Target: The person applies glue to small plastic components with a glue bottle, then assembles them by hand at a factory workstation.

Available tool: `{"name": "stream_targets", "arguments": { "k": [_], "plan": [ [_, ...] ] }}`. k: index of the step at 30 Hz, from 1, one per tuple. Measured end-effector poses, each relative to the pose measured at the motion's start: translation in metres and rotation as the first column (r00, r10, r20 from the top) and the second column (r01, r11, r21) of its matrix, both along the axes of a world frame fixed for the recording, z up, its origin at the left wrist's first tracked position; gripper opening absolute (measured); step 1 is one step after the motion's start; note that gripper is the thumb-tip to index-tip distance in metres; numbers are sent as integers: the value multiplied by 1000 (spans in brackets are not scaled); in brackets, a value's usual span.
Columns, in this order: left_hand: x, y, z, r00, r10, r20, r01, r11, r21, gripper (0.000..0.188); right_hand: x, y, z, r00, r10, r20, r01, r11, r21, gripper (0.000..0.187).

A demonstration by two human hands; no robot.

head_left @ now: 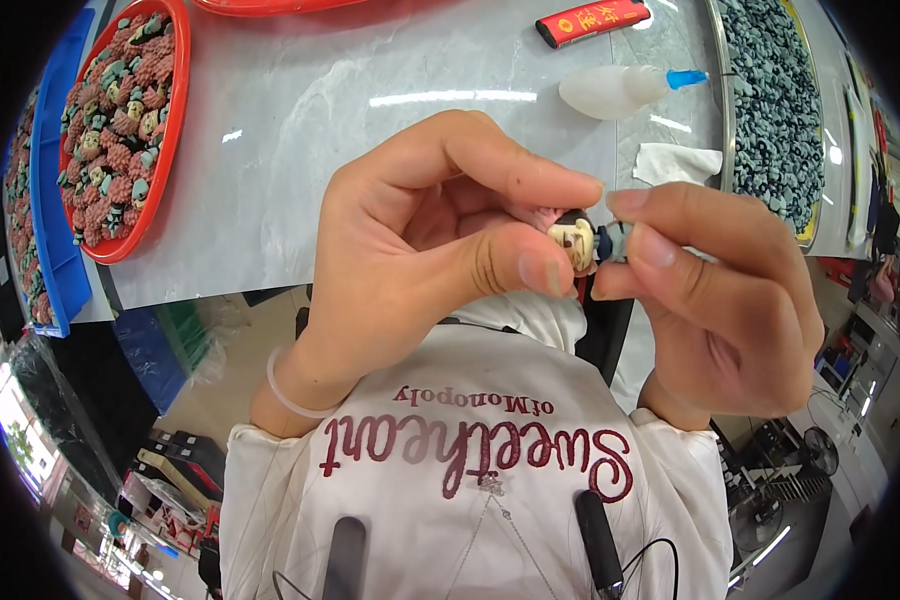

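In front of my chest, my left hand (400,250) pinches a small figurine head (572,242) between thumb and fingers. The head has a cream face, dark hair and a bit of pink behind it, partly covered by the fingers. My right hand (735,290) grips a small grey-blue figurine body (614,242) between thumb and fingertips. Head and body meet at the dark neck area; whether they are joined I cannot tell. Both hands are raised over the table's near edge.
At the left, a red oval basket (182,110) holds many pink and cream heads, beside a blue tray (55,220). A metal-rimmed tray (727,150) of small grey-blue parts stands right. Beyond my hands lie a blue-tipped squeeze bottle (610,92), white tissue (676,162) and a red oblong object (592,22).
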State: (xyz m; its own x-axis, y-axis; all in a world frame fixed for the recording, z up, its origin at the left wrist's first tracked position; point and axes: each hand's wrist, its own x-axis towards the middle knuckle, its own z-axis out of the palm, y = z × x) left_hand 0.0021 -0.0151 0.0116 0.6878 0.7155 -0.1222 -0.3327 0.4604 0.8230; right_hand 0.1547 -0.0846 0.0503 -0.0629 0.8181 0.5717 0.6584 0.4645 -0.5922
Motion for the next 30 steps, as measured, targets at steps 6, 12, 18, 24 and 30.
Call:
{"name": "stream_targets", "arguments": {
  "k": [6, 12, 18, 24, 30],
  "plan": [
    [0, 1, 4, 998, -1, -55, 3, 999, 38, 39, -6, 0, -4, 999, -44, -27, 44, 999, 2, 26],
    [0, 7, 5, 998, 11, -61, -8, 999, 36, 36, -5, 7, -10, 996, -40, -80, 43, 998, 44, 26],
    [-8, 16, 8, 999, -11, -49, 17, 993, 118, 36, -17, 10, -9, 979, -56, -194, 49, 998, -39, 26],
    [-32, 33, 20, 997, -69, -41, 75, 978, 192, 34, -23, 6, -8, 989, -144, 29, 143, 989, 32, 30],
    [-102, 99, 21, 475, 845, -246, 223, 155, 962, 23, -16, 5, -16, 969, -238, -66, 234, 970, -60, 38]
  ]
}}
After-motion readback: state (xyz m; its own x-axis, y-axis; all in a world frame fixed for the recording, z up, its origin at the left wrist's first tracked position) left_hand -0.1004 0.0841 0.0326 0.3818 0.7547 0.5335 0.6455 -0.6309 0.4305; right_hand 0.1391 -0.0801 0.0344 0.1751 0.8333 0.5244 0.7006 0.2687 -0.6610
